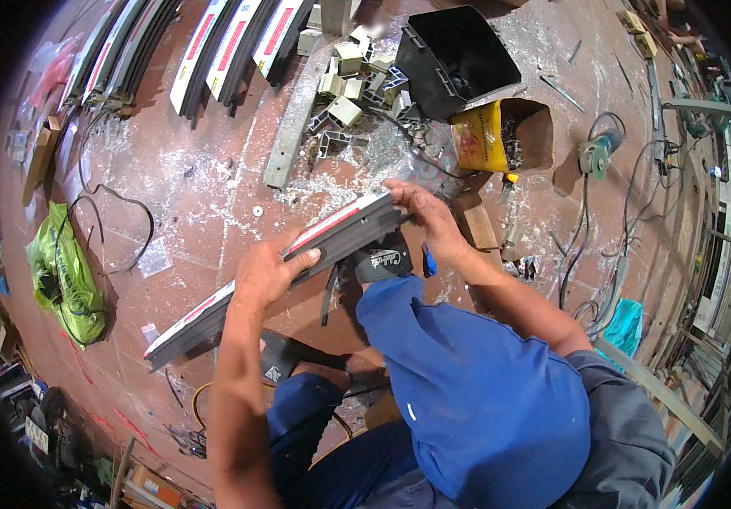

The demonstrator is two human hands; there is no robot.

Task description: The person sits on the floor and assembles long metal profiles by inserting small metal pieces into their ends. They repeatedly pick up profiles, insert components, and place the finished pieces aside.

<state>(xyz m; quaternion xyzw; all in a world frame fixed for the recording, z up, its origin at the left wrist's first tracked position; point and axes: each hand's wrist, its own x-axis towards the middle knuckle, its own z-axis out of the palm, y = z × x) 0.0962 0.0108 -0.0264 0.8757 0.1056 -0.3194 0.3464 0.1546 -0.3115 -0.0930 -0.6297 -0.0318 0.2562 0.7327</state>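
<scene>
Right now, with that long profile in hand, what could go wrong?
The long profile runs well past the left hand, so its lower-left end might dip or swing. The bare right hand is at the other end, where an edge could nick the fingers. White shavings litter the tiled floor and could make footing slippery.

Workshop: tiled floor [132, 284] littered with white shavings [251, 153]; pile of profile offcuts [344, 112]; corded power tool [596, 157].

Head fisheye: sat above | looked steeply down | left hand [265, 270] and right hand [433, 222] showed near | floor [234, 174] spread wider and farther
</scene>
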